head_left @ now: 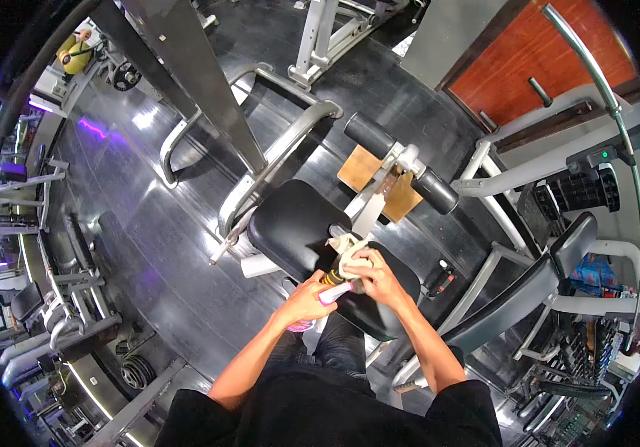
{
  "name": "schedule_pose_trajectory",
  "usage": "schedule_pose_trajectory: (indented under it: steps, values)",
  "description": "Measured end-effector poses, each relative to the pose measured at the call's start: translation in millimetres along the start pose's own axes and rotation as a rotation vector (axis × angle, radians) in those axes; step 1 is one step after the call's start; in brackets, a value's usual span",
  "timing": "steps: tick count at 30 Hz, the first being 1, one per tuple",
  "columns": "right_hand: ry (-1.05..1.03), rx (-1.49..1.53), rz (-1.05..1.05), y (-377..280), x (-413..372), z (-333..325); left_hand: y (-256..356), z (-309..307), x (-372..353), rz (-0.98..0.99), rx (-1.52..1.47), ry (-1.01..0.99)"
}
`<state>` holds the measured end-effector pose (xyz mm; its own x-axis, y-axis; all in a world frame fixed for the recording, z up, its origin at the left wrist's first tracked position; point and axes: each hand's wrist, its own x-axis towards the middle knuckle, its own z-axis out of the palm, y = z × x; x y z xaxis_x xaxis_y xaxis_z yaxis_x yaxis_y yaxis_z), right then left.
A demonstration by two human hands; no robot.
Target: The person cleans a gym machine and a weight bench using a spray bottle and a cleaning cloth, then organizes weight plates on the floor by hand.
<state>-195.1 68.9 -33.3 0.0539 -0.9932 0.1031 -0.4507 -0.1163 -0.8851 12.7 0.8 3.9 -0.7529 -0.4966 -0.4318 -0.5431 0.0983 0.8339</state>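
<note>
My left hand (305,302) is wrapped round what looks like a spray bottle. Its white and pink upper part (334,293) sticks out towards my right hand, and a pink part (301,326) shows below my fingers. Bunched in my right hand (374,279) is a cream cloth (348,246), close over the black padded seat (290,216) of a gym machine. A yellow-and-black ringed piece (332,277) shows between the hands, partly hidden by them.
Ahead of the seat are black foam rollers (436,191) on a grey frame, above a wooden board (360,168). A bent metal rail (279,153) runs along the left. A padded bench (510,302) stands at right. Weight plates (137,371) lie lower left.
</note>
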Motion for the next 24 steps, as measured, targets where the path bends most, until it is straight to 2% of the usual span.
schedule_pose_trajectory:
  steps: [2, 4, 6, 10, 13, 16, 18, 20, 22, 24]
  values:
    - [0.059, -0.150, 0.039, 7, 8, -3, 3, -2, -1, -0.022, -0.005, -0.008]
    - [0.138, -0.101, 0.176, 22, 15, 1, 3, -1, -1, -0.040, -0.007, -0.019]
    - [0.138, -0.052, 0.162, 24, 15, 4, 0, 0, 1, -0.036, -0.064, -0.012]
    - [0.082, -0.136, -0.007, -1, 5, -1, -2, -3, 1, -0.012, -0.051, -0.026]
    - [-0.146, -0.166, -0.121, -20, 16, -15, -8, 0, 2, -0.012, -0.040, -0.052]
    - [-0.368, -0.246, -0.019, -26, 50, -26, -2, -4, 2, -0.031, -0.031, -0.085]
    - [-0.403, -0.303, -0.050, -27, 75, -21, -10, 0, 3, 0.189, 0.133, -0.001]
    - [-0.748, -0.368, 0.129, -17, 99, -5, -2, -3, 2, 0.127, 0.027, -0.055]
    - [-0.815, -0.472, 0.186, -24, 117, 6, -8, 1, 2, -0.061, -0.127, -0.045]
    - [-0.885, -0.578, 0.243, -30, 120, 4, -3, -2, 2, -0.114, -0.169, -0.065]
